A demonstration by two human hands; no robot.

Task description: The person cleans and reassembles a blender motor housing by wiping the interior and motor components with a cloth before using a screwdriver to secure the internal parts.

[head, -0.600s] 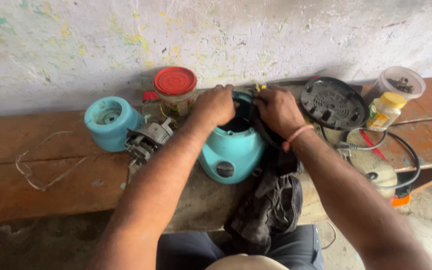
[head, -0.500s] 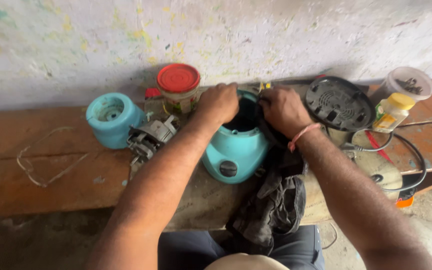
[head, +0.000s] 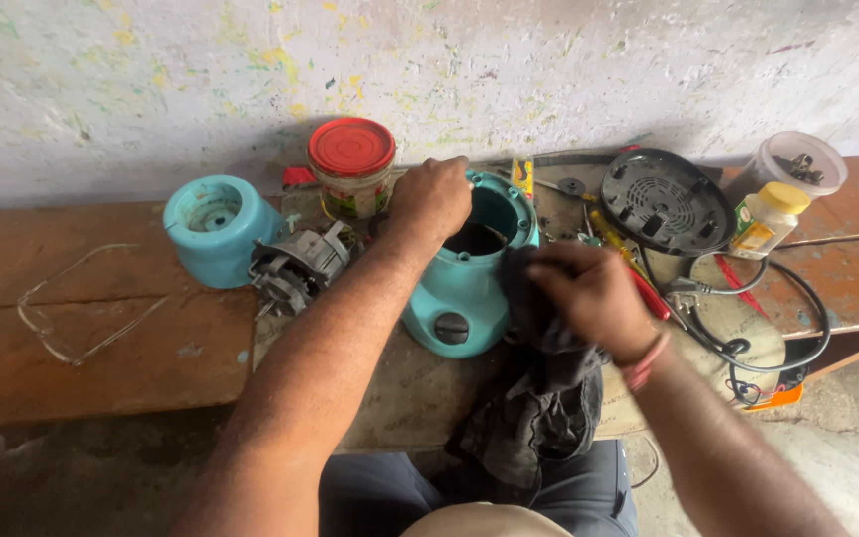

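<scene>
A teal blender base housing (head: 464, 283) lies on the wooden bench with its open end facing away and a black knob on its near side. My left hand (head: 431, 197) grips the housing's rim at the upper left. Against the housing's right side, my right hand (head: 589, 296) is closed on a dark grey cloth (head: 539, 398) that hangs down toward my lap. An orange band circles the right wrist.
Left of the housing lie a grey electric motor (head: 298, 267) and a teal cup-shaped part (head: 213, 227). A red-lidded jar (head: 352, 167) stands behind. To the right are a black round base plate (head: 664, 202), a coiled black cable (head: 758, 318), a yellow-capped bottle (head: 768, 221) and a clear tub (head: 799, 164).
My right hand has come off the housing's top rim and moved down to its right side with the cloth. The left hand stays on the rim.
</scene>
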